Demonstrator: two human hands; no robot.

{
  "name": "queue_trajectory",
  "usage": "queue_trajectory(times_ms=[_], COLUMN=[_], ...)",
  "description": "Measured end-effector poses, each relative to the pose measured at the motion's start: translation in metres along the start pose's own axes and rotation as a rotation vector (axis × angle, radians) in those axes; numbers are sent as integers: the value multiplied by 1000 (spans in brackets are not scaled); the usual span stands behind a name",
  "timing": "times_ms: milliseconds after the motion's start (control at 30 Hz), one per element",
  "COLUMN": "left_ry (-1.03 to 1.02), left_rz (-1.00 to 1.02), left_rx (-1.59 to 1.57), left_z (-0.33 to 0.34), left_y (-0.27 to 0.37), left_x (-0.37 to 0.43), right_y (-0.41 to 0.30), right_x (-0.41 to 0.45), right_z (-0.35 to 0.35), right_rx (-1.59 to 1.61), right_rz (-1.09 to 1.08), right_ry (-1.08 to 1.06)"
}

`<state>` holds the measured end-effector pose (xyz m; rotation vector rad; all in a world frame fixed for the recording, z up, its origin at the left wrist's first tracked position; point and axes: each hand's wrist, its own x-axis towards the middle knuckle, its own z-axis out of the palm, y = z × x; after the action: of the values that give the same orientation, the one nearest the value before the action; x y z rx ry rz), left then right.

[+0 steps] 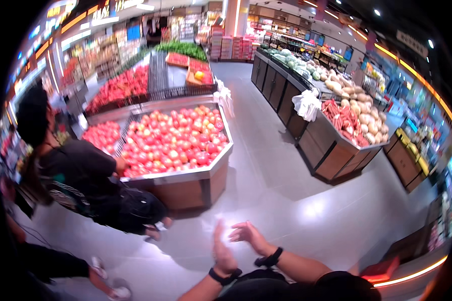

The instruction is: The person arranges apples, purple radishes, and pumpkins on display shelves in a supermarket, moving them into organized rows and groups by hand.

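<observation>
My left hand [224, 249] is raised in front of me, flat, with its fingers extended and a black band around the wrist. My right hand [251, 236] faces it from the right, fingers bent and spread, also banded in black at the wrist. A small gap separates the palms, and neither hand visibly grips anything. Pale blur around the fingertips could be floor glare or thin film; I cannot tell which. Beyond them stands a produce bin [221, 161] with a metal rim, heaped with round red tomatoes [173, 139].
A person [83, 165] in dark clothes reaches into the bin at left; another person's leg [56, 263] shows below. Tiled floor [263, 180] runs between the bin and a stand [327, 158] of potatoes and red roots. White plastic bags [307, 104] hang at its corner.
</observation>
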<state>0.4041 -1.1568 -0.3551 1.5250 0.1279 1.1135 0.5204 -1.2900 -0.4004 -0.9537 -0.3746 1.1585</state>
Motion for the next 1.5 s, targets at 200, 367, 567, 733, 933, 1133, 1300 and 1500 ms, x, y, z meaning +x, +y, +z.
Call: queue_trajectory(times_ms=[200, 367, 567, 733, 933, 1133, 1300, 1500], left_ry=[-401, -962, -1117, -1197, -981, -1234, -1283, -1175], left_rz=[-63, -635, -613, -471, -373, -317, -309, -396], left_rx=[261, 285, 426, 598, 472, 420, 389, 256], left_z=[42, -1, -24, 126, 307, 434, 495, 556], left_y=[-158, -236, -303, -289, -285, -265, -291, -388], left_x=[33, 75, 89, 154, 195, 236, 249, 252], right_y=[-93, -211, -238, -285, -376, -443, -438, -410], right_x=[55, 39, -41, -113, -119, -94, -97, -107], right_z=[45, -22, -150, -224, -344, -411, -487, -601], right_rx=[105, -688, -994, -746, -492, -539, -576, -271], right_rz=[-296, -266, -101, -315, -754, -949, -897, -872], right_ry=[379, 326, 954, 1534, 1507, 1100, 1095, 1343])
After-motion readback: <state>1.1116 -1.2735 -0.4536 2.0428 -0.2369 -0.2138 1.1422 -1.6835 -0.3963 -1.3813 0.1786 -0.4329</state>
